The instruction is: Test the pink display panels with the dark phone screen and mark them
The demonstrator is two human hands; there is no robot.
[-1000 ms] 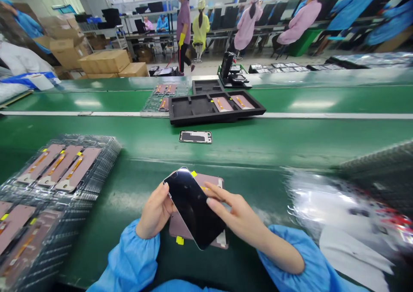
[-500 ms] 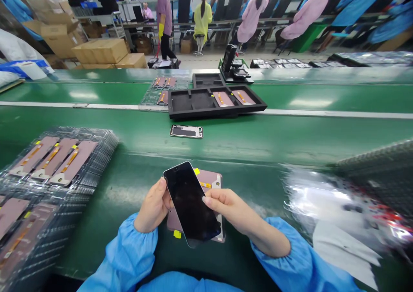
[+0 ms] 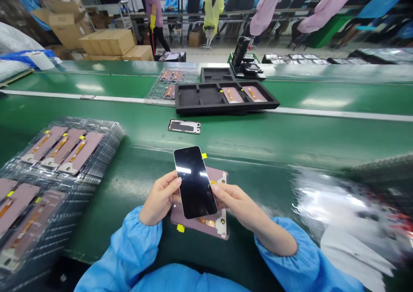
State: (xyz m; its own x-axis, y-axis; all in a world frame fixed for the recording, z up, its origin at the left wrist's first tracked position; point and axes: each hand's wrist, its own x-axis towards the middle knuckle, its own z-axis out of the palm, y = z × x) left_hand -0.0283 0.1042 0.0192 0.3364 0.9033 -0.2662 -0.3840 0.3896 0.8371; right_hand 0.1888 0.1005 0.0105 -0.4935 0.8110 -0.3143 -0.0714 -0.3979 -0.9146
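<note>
Between my hands is a phone screen (image 3: 196,188), glossy black side up, tilted so that ceiling lights reflect near its top. My left hand (image 3: 161,197) pinches its left edge, and my right hand (image 3: 235,203) grips the right edge. Beneath it on the green bench lie pinkish screen panels (image 3: 219,231) with orange flex cables and yellow tabs, partly hidden by the screen. Farther off, a phone frame (image 3: 184,126) lies flat on the bench.
To the left, stacked clear trays (image 3: 109,141) hold several pinkish panels. A black foam tray (image 3: 206,107) with two panels sits across the white strip. At right lie shiny plastic film (image 3: 332,201) and white sheets (image 3: 351,249). Cartons (image 3: 108,42) and people stand beyond.
Both hands have raised and tipped the phone screen, turning it more upright in view; light now reflects on its glass. The camera view has shifted slightly.
</note>
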